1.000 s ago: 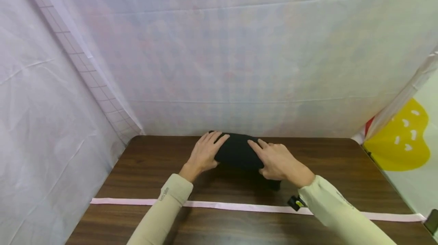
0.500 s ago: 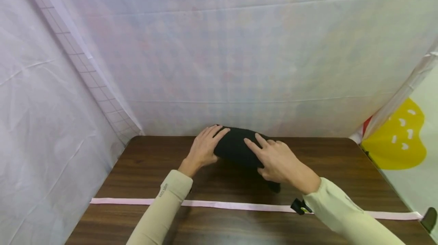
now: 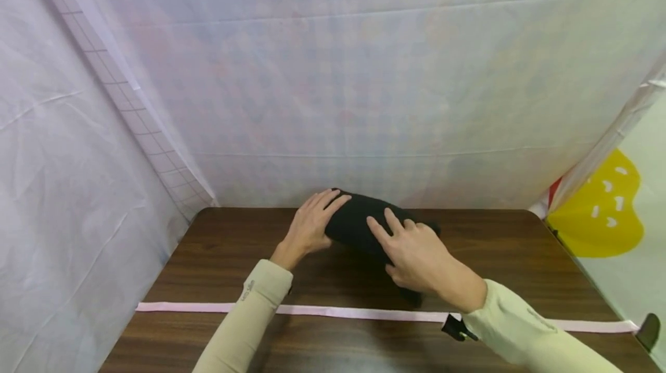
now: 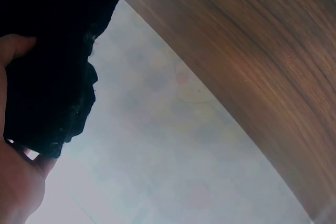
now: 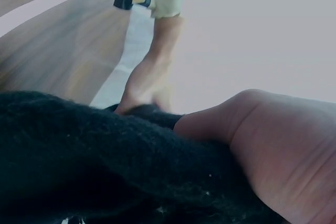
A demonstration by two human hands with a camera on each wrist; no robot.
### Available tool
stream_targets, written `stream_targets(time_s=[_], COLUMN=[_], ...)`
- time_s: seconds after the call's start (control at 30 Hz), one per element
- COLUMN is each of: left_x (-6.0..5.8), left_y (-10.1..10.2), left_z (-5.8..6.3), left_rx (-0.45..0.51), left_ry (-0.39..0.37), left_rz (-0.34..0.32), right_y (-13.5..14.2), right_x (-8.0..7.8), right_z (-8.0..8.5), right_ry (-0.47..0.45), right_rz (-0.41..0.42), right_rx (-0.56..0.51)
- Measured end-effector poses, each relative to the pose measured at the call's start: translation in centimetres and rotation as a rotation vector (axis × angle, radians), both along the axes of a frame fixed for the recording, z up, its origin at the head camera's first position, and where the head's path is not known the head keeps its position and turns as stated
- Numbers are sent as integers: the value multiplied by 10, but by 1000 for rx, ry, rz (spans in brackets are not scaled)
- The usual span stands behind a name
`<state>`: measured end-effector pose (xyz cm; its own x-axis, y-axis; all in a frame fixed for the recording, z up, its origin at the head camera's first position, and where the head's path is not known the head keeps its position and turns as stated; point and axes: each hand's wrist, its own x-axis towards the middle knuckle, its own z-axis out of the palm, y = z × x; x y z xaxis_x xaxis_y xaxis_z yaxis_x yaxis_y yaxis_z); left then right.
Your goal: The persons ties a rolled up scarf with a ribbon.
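Note:
A black fuzzy cloth (image 3: 356, 222), folded or bunched, is held up just over the far part of the table. Its exact kind cannot be told. My left hand (image 3: 308, 224) grips its left end, fingers over the top and thumb on the near face; the left wrist view shows the thumb pressed on the dark cloth (image 4: 52, 87) and its ragged edge. At the right end my right hand (image 3: 418, 251) holds it, two fingers spread across the top. In the right wrist view, the right thumb (image 5: 210, 127) lies against the woolly fabric (image 5: 105, 145).
The brown wooden table (image 3: 250, 257) ends at a pale curtain (image 3: 364, 84) behind. A pink tape strip (image 3: 354, 313) crosses the table in front of the hands. To the right hangs a yellow strawberry-like shape (image 3: 598, 217). A small black device (image 3: 458, 328) is at the right cuff.
The right hand has shifted slightly toward me, and the cloth's right end has tilted down. The cloth's left end has risen a little with the left hand still holding it.

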<state>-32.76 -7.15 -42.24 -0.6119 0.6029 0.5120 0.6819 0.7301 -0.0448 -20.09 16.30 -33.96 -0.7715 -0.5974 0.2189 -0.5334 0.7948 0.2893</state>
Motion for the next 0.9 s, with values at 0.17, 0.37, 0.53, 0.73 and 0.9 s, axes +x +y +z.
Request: stream_targets(time_s=[0.17,0.37,0.53,0.73,0.9], left_x=[2,4,6,10,14], left_y=[2,7,10,15,22], left_z=[0,-1,-2,-1,0], left_rx=[38,65,74,93,111], left_ry=[-42,-63,-69,-88,-96], left_rz=[-37,-65,-95,-142,-194], right_y=[-7,-13,-17,-23,-26], right_x=[11,23,33,47,60], right_z=[7,13,16,19,22], right_ry=[-14,-13,3,3,24], right_rz=[-7,-17,-21,-34,-36], right_rx=[29,33,31,41,46])
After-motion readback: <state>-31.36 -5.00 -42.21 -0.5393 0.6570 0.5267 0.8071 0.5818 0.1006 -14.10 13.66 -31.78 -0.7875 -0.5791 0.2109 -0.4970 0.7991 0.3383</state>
